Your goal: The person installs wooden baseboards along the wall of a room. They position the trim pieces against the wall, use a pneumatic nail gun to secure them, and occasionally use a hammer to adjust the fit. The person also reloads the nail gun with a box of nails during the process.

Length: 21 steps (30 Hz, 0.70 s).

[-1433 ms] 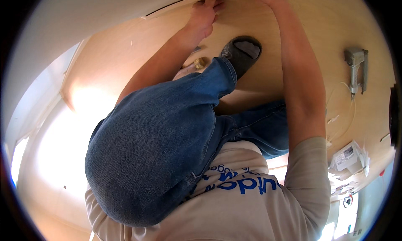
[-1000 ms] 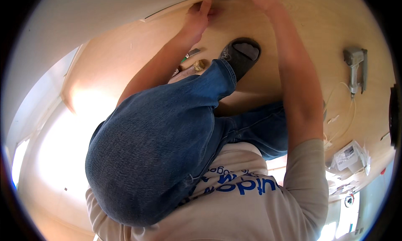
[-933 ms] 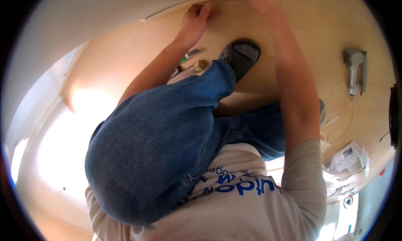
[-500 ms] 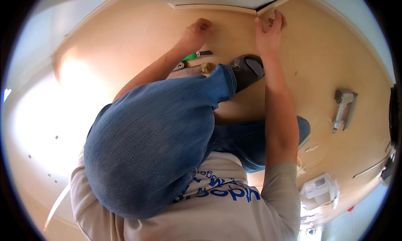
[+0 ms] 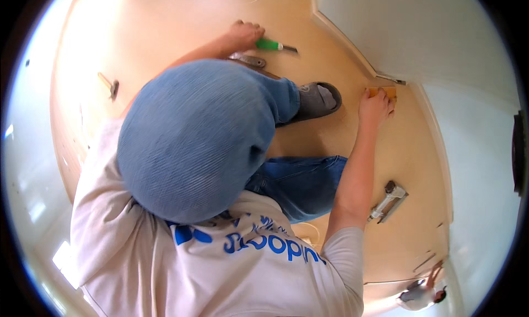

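Observation:
My left hand (image 5: pixel 244 37) is closed around the end of a green-handled knife (image 5: pixel 269 44) with a dark blade, low over the floor. A grey metal tool (image 5: pixel 249 59) lies beside it, partly covered by my raised knee. My right hand (image 5: pixel 376 107) grips a small, flat, orange-yellow block (image 5: pixel 389 91) at the corner where the baseboard trim (image 5: pixel 348 44) turns along the wall. The fingers hide part of the block, and I cannot tell what it is made of.
A nail gun (image 5: pixel 389 202) lies on the wooden floor to the right of my leg. At the far left rests a hammer (image 5: pixel 112 89). My slippered foot (image 5: pixel 318 101) stands between my hands. Another person (image 5: pixel 421 296) is at the lower right, near the wall.
The view has turned, bringing the wall corner to the right. My left hand, earlier closed beyond the knife, now holds its handle. My right hand has left the trim strip and holds the orange-yellow block.

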Tool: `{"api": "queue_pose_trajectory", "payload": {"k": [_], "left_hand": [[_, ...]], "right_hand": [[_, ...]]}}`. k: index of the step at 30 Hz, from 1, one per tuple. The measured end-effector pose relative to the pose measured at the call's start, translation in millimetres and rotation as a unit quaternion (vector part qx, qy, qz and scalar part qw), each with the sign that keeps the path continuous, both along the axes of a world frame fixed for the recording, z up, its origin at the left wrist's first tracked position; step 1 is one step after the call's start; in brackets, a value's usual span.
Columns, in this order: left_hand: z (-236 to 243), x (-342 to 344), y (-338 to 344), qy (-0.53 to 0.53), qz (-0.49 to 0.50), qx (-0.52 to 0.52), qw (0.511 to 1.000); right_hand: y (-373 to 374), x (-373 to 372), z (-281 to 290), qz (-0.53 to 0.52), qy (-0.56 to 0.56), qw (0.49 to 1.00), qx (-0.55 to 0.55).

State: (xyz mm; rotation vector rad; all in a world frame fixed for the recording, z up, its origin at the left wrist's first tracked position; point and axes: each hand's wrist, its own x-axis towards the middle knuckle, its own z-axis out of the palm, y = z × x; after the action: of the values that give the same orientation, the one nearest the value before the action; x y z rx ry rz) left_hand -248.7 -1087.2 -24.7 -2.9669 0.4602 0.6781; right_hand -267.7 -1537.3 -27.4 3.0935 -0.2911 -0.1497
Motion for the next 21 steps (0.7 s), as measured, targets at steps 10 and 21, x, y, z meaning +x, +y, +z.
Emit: {"api": "queue_pose_trajectory", "payload": {"k": [10,21], "left_hand": [[-7,99,-54,0.025,0.241,-0.369,0.897],[-31,68,-160,0.047,0.471,-0.66,0.583]], "right_hand": [[13,47,-2,-0.146,-0.004,0.851,0.504],[23,56,-22,-0.266,-0.052,0.768,0.58]]}}
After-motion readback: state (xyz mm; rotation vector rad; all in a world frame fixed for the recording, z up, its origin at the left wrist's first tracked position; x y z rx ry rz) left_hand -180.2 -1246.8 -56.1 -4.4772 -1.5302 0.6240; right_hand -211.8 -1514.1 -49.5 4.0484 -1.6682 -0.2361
